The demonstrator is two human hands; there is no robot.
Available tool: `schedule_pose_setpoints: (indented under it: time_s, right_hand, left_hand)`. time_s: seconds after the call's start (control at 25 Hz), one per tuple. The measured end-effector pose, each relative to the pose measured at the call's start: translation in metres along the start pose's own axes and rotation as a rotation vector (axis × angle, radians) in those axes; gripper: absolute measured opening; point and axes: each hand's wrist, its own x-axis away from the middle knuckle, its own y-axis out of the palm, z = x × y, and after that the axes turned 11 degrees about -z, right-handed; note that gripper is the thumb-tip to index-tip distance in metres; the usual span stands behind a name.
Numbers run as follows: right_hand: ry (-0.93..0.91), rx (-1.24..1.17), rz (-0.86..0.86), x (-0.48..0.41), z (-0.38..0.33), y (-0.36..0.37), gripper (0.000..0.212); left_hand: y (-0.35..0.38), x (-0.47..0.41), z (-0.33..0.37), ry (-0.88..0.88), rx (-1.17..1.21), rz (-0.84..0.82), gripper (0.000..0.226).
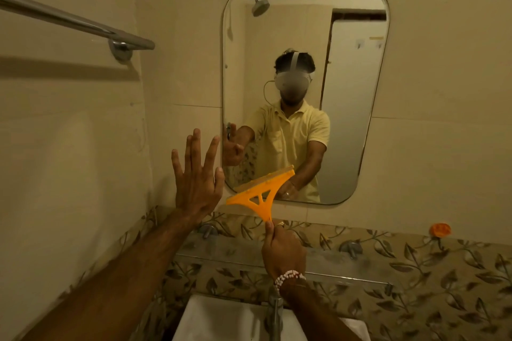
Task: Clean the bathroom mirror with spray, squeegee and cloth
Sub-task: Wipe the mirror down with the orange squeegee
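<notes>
The rounded-corner mirror [304,36] hangs on the tiled wall ahead. An orange squeegee [256,196] is tilted at the mirror's lower left corner, its blade end near the glass. My right hand [282,250] is shut on the squeegee's handle from below; a beaded bracelet circles that wrist. My left hand [196,174] is spread flat with fingers apart on the wall, just left of the mirror's edge, holding nothing. No spray bottle or cloth shows.
A glass shelf [332,263] runs under the mirror above the white basin [221,318] and tap [275,310]. A chrome towel bar [69,19] sticks out at upper left. A small orange object [439,229] sits on the ledge at right.
</notes>
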Motion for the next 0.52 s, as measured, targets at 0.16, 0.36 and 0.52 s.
schedule_pose_setpoints:
  time_s: [0.16, 0.36, 0.52]
  right_hand:
    - [-0.183, -0.045, 0.083, -0.031, -0.046, -0.030, 0.043]
    - [-0.214, -0.151, 0.085, -0.083, -0.102, -0.057, 0.050]
    - [-0.205, -0.128, 0.068, -0.085, -0.085, -0.045, 0.049]
  left_hand:
    - [-0.010, -0.007, -0.005, -0.015, 0.073, 0.003, 0.072]
    - [-0.017, -0.010, -0.016, -0.033, 0.054, 0.027, 0.070]
    - [-0.016, -0.006, -0.033, -0.053, 0.051, 0.035, 0.070]
